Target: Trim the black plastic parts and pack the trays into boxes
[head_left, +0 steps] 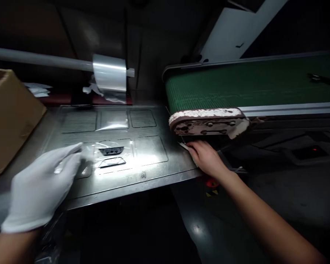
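My left hand (41, 185), in a white glove, is closed at the left edge of a sheet of clear plastic film (89, 156); the pinch itself is blurred. Two small dark trapezoid-shaped parts lie by the film: a solid black one (111, 150) and, just below it, a frame-like one (112, 162). Bare and closed, my right hand (206, 156) is at the right end of the metal table plate (151, 176), under the conveyor's end. From its fingertips sticks out a thin pale strip-like object (184, 146), whose kind I cannot make out.
A roll of clear film (110, 75) hangs on a horizontal bar (44, 58) behind the plate. At the left stands a cardboard box (13, 121). A green conveyor belt (250, 84) extends to the right, its worn end bracket (209, 123) just above my right hand. A dark item (321, 79) lies on the belt.
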Motion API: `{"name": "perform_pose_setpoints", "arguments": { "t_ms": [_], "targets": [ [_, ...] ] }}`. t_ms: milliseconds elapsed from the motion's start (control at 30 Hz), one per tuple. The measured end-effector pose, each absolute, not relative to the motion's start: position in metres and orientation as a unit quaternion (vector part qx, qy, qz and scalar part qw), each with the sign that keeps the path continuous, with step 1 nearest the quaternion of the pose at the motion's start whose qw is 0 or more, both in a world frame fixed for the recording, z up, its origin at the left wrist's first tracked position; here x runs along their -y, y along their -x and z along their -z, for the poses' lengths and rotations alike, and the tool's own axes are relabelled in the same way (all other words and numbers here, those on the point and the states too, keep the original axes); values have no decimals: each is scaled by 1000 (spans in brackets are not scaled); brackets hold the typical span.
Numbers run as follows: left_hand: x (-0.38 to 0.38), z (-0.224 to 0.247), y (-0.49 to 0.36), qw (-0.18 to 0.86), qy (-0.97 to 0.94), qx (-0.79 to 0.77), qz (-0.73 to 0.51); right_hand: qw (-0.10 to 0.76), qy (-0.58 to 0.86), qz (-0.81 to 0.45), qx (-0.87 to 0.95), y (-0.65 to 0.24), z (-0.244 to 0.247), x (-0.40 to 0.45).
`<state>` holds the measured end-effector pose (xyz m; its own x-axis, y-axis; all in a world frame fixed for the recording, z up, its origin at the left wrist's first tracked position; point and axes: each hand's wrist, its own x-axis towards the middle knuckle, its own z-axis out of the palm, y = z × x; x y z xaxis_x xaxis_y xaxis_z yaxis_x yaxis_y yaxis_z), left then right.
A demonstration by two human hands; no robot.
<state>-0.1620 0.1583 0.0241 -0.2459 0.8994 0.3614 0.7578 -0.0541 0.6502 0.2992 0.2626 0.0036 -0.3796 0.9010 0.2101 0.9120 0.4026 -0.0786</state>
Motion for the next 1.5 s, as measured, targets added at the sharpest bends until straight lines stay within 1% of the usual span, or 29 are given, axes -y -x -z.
{"name": "perform_pose_setpoints", "arguments": {
  "t_ms": [67, 100, 200, 300, 367, 433, 533, 700, 833, 967, 1100, 1233, 1333, 1367, 1433, 1500],
  "targets": [
    [-166, -32, 159, 36, -613, -711, -342, 108, 542, 20, 833, -303, 0, -269],
    [-169, -35, 160, 27, -628, -709, -320, 106, 540, 15, 835, -305, 1, -271],
    [-178, -37, 165, 32, -671, -681, -293, 114, 536, 10, 836, -305, 0, -265],
    [-186, -34, 170, 39, -703, -654, -276, 147, 518, -8, 842, -283, -13, -245],
    [-192, -32, 171, 49, -729, -632, -257, 181, 475, -51, 860, -254, -27, -235],
    [-197, -30, 170, 60, -748, -615, -241, 191, 408, -109, 886, -218, -41, -234],
    [-200, -28, 169, 77, -759, -608, -222, 144, 316, -142, 927, -162, -57, -250],
    [-200, -25, 169, 76, -765, -606, -205, 52, 243, -60, 967, -81, -65, -278],
    [-199, -25, 169, 85, -765, -610, -190, 6, 222, -35, 974, -52, -61, -283],
    [-199, -23, 170, 75, -767, -607, -194, 2, 227, -14, 974, -72, -56, -285],
    [-198, -19, 172, 66, -767, -606, -199, 13, 266, 7, 964, -139, -52, -281],
    [-194, -24, 173, 64, -760, -606, -227, 54, 340, 13, 939, -212, -42, -267],
    [-190, -35, 162, 58, -777, -570, -262, 103, 399, -2, 911, -240, -27, -260],
    [-188, -38, 155, 60, -795, -551, -247, 120, 412, -5, 903, -242, -21, -258],
    [-187, -43, 139, 51, -833, -520, -180, 151, 430, -6, 890, -241, -10, -257],
    [-189, -45, 122, 11, -850, -514, -112, 183, 445, 0, 877, -235, -1, -256]
  ]
}}
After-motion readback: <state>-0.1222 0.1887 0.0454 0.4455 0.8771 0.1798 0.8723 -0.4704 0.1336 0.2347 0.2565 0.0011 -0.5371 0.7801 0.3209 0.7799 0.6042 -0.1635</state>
